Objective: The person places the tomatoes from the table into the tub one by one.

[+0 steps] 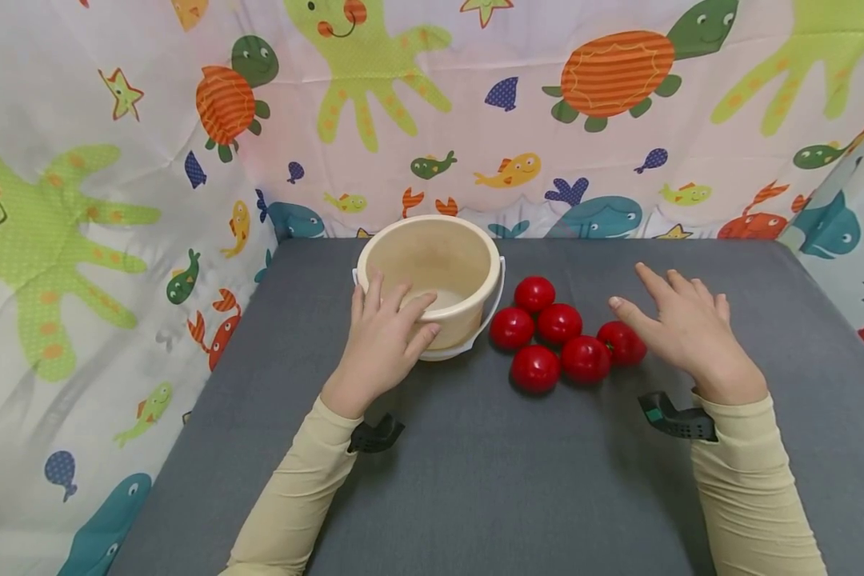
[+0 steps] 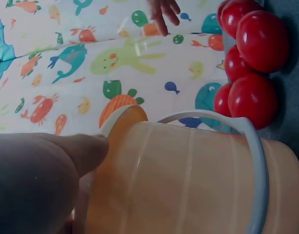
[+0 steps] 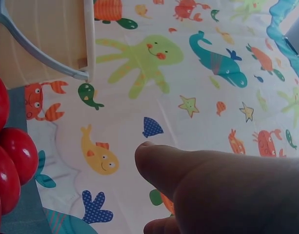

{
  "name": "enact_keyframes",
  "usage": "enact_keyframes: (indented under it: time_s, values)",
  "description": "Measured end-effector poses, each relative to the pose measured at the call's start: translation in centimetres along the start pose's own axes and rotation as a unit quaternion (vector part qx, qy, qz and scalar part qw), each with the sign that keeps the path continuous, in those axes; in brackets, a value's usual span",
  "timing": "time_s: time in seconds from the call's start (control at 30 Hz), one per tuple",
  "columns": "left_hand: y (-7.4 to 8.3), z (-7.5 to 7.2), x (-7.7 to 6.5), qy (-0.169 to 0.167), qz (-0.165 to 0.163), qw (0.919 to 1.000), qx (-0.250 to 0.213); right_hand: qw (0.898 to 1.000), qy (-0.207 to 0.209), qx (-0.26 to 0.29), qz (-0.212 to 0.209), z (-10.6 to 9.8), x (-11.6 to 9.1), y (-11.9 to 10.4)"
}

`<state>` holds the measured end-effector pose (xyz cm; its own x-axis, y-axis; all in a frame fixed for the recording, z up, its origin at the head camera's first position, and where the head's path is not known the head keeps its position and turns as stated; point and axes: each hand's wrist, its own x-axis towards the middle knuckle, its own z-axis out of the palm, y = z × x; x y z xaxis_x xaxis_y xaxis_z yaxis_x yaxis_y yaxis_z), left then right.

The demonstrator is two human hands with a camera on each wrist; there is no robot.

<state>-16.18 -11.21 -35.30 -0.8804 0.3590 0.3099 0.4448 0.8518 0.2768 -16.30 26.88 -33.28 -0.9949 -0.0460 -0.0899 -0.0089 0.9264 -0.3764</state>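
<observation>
A cream bucket (image 1: 468, 320) with a pale handle (image 2: 259, 170) stands upright toward the back of the table. My left hand (image 1: 382, 340) is at its near left rim, fingers spread and reaching over the edge. In the left wrist view the thumb (image 2: 93, 151) lies by the rim; whether it touches cannot be told. Several glossy red tomatoes (image 1: 586, 360) sit in a cluster right of the bucket, one showing a green stem end. To the right of them, my right hand (image 1: 691, 332) hovers with fingers extended and nothing held.
A dark grey cloth (image 1: 490, 488) covers the table. Behind and at the sides hangs a curtain (image 1: 389, 184) printed with sea animals. Each wrist wears a black band (image 1: 378, 434).
</observation>
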Motion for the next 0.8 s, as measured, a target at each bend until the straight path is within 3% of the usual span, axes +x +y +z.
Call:
enact_keyframes:
  time_s: [0.37, 0.8]
  values:
    - [-0.1, 0.5, -0.1, 0.026, 0.013, 0.9995, 0.008, 1.0, -0.014, 0.013, 0.003, 0.2, 0.3, 0.0]
    - [-0.1, 0.6, 0.1, 0.024, 0.01, 0.9996, 0.006, 0.991, -0.102, 0.085, 0.02, 1.6, 2.2, 1.9]
